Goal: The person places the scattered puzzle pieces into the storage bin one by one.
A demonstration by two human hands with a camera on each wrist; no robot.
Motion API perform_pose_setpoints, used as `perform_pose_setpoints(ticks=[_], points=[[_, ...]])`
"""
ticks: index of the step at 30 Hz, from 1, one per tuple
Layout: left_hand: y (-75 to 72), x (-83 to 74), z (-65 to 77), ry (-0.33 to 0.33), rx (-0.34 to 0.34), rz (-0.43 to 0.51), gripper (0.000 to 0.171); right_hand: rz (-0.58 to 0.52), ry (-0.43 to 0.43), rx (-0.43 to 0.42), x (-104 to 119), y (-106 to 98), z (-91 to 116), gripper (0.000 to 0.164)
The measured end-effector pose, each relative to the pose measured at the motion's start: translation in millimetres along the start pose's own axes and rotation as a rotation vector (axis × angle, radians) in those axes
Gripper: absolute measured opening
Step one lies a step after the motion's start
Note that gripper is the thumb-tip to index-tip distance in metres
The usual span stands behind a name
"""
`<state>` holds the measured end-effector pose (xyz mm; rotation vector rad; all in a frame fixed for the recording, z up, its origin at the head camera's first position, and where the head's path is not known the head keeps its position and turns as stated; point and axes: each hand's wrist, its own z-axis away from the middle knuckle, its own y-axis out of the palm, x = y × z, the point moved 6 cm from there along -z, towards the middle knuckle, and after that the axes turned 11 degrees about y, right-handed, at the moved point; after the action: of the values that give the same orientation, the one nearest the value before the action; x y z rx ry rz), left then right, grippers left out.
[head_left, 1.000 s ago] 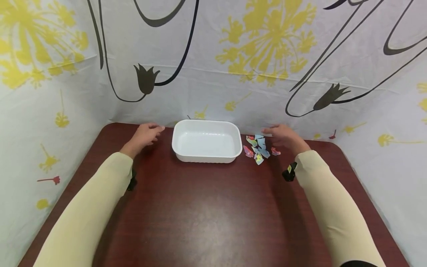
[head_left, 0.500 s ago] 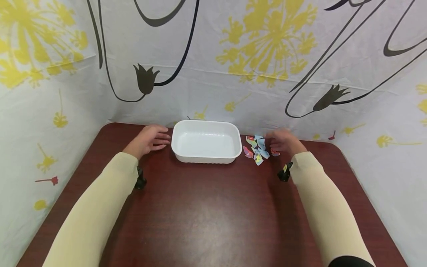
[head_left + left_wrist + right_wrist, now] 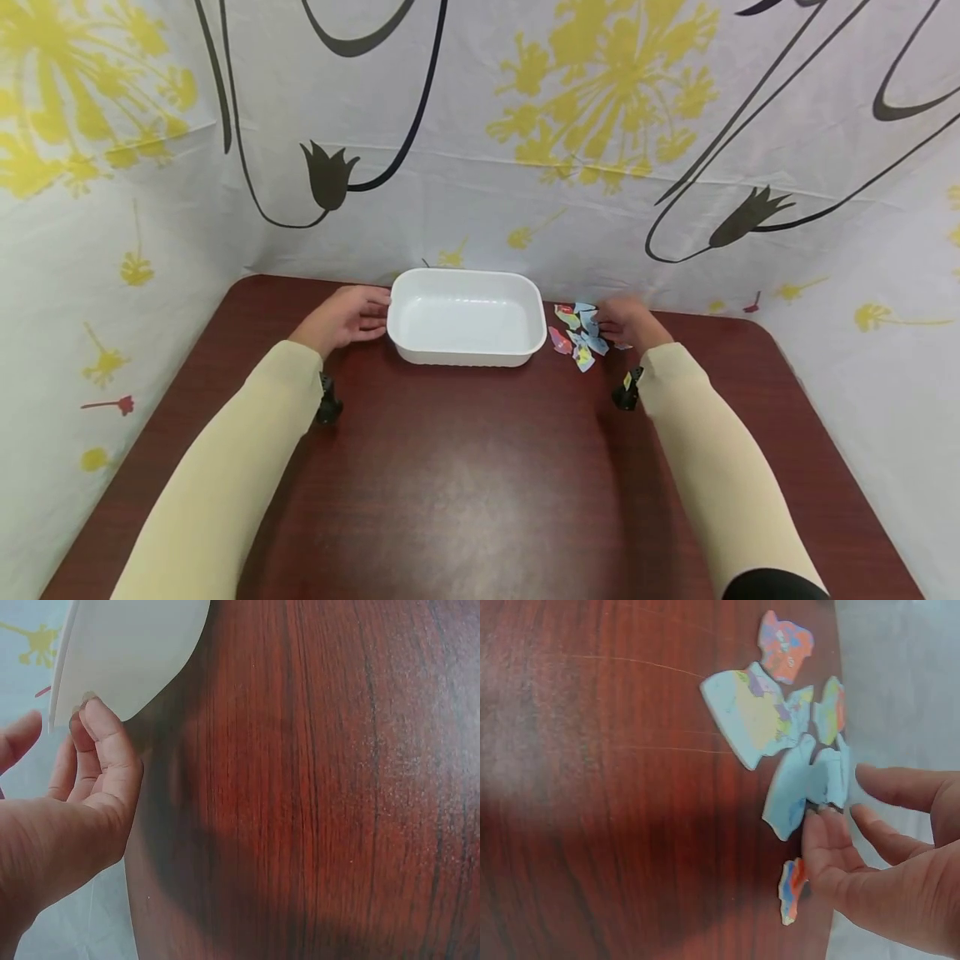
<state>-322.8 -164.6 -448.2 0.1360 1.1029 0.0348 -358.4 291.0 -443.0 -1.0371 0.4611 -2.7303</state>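
A white rectangular tray [image 3: 467,358] stands at the table's far edge. My left hand [image 3: 347,317] is at its left end; in the left wrist view the relaxed fingertips touch the tray's side [image 3: 139,656], with the thumb held apart. On the right, my right hand [image 3: 628,321] reaches to a loose group of flat, irregular puzzle pieces [image 3: 582,358]. In the right wrist view its fingertips touch or nearly touch a light-blue piece [image 3: 786,791]; thumb and fingers are parted. A small orange-and-blue piece [image 3: 788,896] lies beside the fingers, and a larger pale piece [image 3: 739,712] farther off.
The dark red wooden table [image 3: 457,483] has rounded far corners. Printed white cloth [image 3: 450,208] hangs right behind the tray and along both sides. A small black device [image 3: 626,390] is strapped at the right wrist, another black device [image 3: 328,404] at the left.
My left hand has moved right to the tray's left end. My right hand has come down and leftward to the puzzle pieces, now covering part of the small red one.
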Motion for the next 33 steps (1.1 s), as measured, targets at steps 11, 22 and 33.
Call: perform_pose_setpoints(ticks=[11, 22, 33], points=[[1.2, -2.2, -0.6, 0.012, -0.002, -0.024, 0.049, 0.101, -0.087, -0.168, -1.6, 0.9, -10.3, 0.022], [-0.4, -2.0, 1.3, 0.027, -0.012, -0.039, 0.047, 0.270, -0.095, -0.294, 2.0, 7.5, -3.7, 0.035], [1.9, -3.2, 3.1, 0.062, -0.018, -0.090, 0.044, 0.083, -0.047, -0.170, -1.6, -1.0, -4.9, 0.040]])
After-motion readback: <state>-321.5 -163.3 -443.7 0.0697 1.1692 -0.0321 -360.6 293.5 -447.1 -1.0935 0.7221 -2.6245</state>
